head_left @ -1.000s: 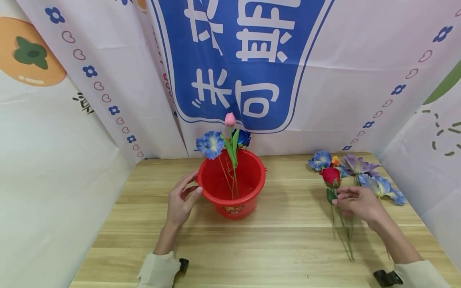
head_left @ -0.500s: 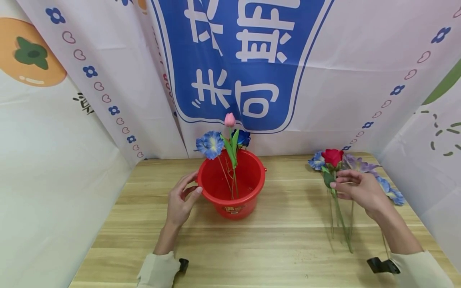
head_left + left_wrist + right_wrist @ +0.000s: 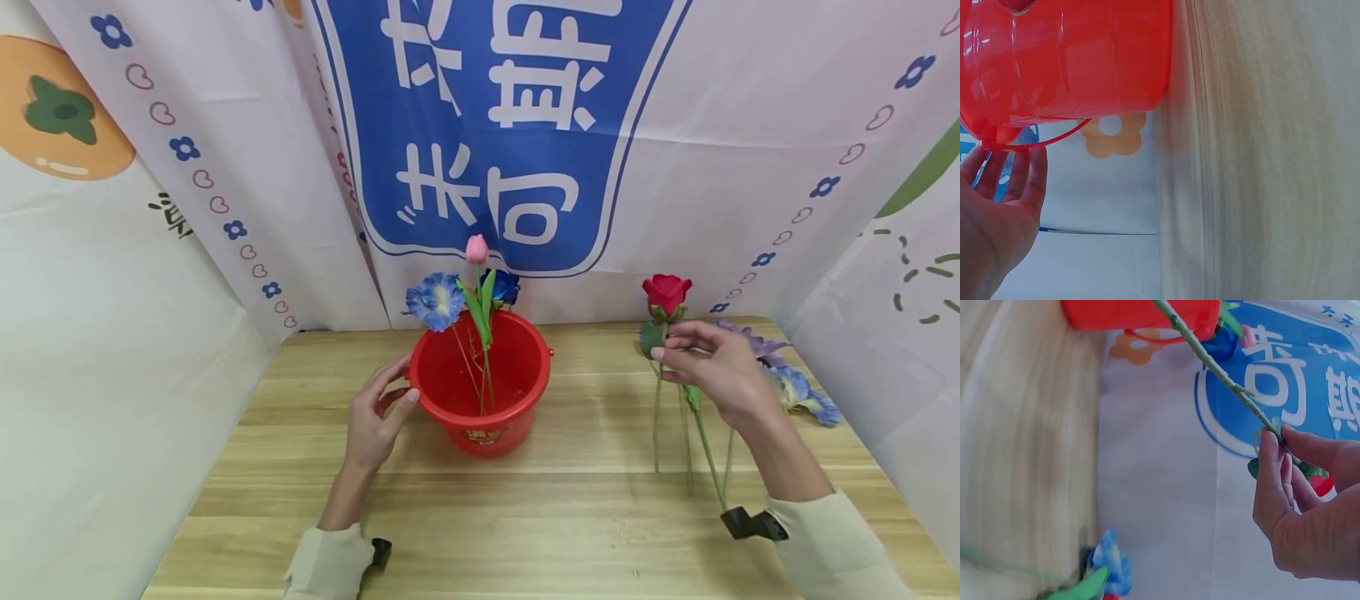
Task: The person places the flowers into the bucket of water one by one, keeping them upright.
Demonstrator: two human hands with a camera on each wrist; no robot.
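A red bucket [image 3: 480,392] stands on the wooden table [image 3: 585,517] and holds a blue flower [image 3: 437,300], a pink tulip [image 3: 476,248] and a dark blue rose [image 3: 506,286]. My left hand [image 3: 390,392] rests with straight fingers against the bucket's left side. The left wrist view shows the left hand [image 3: 1010,181] just under the bucket [image 3: 1072,62] rim. My right hand [image 3: 667,346] pinches the stem of a red rose [image 3: 666,292], held upright above the table's right side. In the right wrist view, the right hand [image 3: 1275,440] grips the green stem [image 3: 1222,375].
Several blue and purple flowers [image 3: 787,383] lie on the table behind my right hand, with loose stems [image 3: 686,450] below it. Printed cloth banners [image 3: 525,125] close off the back and both sides. Bare tabletop stretches between the bucket and my right hand.
My right hand has lifted the red rose off the pile, raising it upright and a little left. The left hand and the bucket have not moved.
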